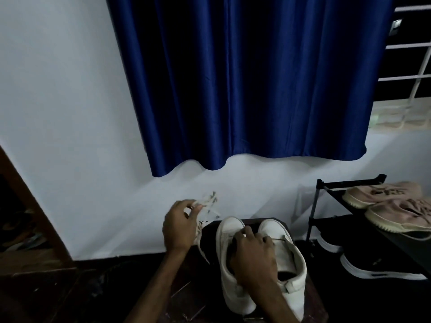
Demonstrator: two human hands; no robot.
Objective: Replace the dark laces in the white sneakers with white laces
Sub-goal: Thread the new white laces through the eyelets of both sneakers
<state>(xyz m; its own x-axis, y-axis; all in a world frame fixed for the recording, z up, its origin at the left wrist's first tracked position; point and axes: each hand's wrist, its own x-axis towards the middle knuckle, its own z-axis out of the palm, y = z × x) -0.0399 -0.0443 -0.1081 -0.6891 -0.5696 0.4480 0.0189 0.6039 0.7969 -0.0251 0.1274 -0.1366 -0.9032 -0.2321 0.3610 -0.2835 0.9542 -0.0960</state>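
Home interior, dim room or entry corner. Blue curtain (pixel 245 85) hangs over window on plain pale wall (pixel 65 108); white window grille (pixel 405 78) shows at right. Black shoe rack (pixel 326 183) holds pink sneakers (pixel 382 197) and black trainers (pixel 373 264). Dark tiled floor (pixel 70 297); wooden furniture edge (pixel 30 206) at left.

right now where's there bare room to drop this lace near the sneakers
Roomiest: the dark floor left of the stool. The stool top shows only a thin bare strip beside the white sneakers, under your left hand and its lace. Crowded: your right hand holds the sneakers, and the rack on the right carries pink shoes and black shoes.
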